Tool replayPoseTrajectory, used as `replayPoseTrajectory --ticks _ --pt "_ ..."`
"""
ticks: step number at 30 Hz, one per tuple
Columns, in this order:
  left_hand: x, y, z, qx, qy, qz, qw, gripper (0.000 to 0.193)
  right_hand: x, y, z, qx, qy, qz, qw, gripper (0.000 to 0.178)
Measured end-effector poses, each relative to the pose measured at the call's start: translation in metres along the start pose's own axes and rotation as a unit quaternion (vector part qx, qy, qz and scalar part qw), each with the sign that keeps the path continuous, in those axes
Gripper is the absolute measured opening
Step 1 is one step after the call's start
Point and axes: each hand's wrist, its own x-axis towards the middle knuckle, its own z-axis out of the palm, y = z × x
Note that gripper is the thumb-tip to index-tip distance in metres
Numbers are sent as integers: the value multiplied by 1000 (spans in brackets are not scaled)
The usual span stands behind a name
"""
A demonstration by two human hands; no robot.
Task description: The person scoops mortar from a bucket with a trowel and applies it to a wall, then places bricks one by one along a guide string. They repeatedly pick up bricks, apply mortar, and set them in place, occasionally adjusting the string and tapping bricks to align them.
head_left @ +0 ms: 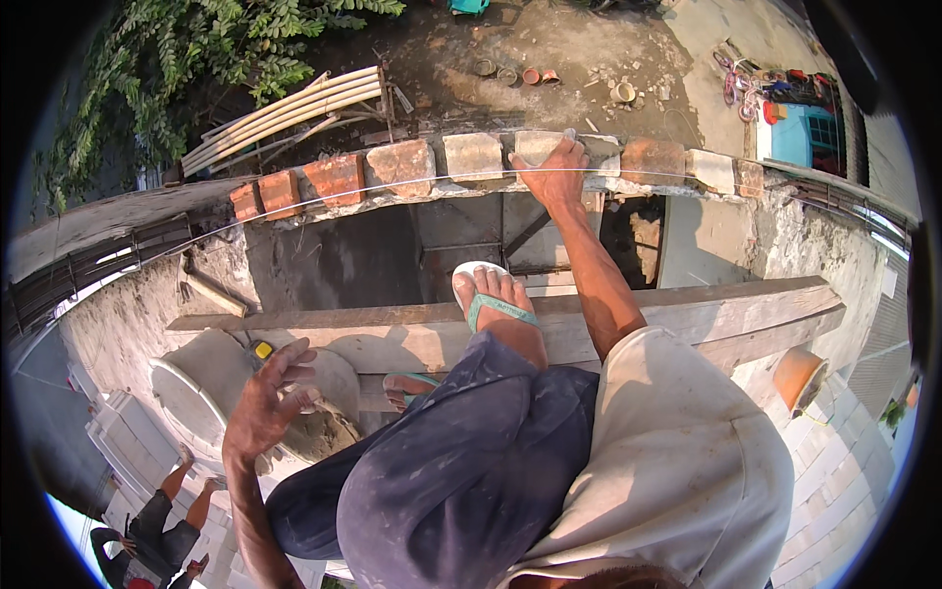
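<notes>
My right hand (pixel 557 177) reaches forward to a row of bricks along the top of a wall. Its thumb and fingers are closed around a pale brick (pixel 537 147) in that row. A thin taut string (pixel 392 187) runs along the near side of the bricks. At the left, my left hand (pixel 267 404) hovers with fingers apart over a round container of grey mortar (pixel 319 437). A trowel-like tool (pixel 337 417) lies in the mortar beside my thumb; its handle is hard to make out. A yellow tape measure (pixel 262 350) sits just beyond my fingers.
My sandalled foot (pixel 500 314) is on wooden planks (pixel 667 319) spanning an opening. A pale bucket (pixel 167 383) stands left, an orange bucket (pixel 799 378) right. Another person (pixel 162 530) is below left. Bamboo poles (pixel 285 118) and several pots (pixel 531 76) lie on the ground beyond.
</notes>
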Motion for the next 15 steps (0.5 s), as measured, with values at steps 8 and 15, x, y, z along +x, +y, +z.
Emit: replayPoseTrajectory --ticks 8,15 --pt "3 -5 -3 5 21 -10 1000 70 -7 20 -47 -63 -32 -178 981 117" --pt "1 -21 -5 -39 24 -19 999 72 4 53 -38 -72 -98 -322 939 97"
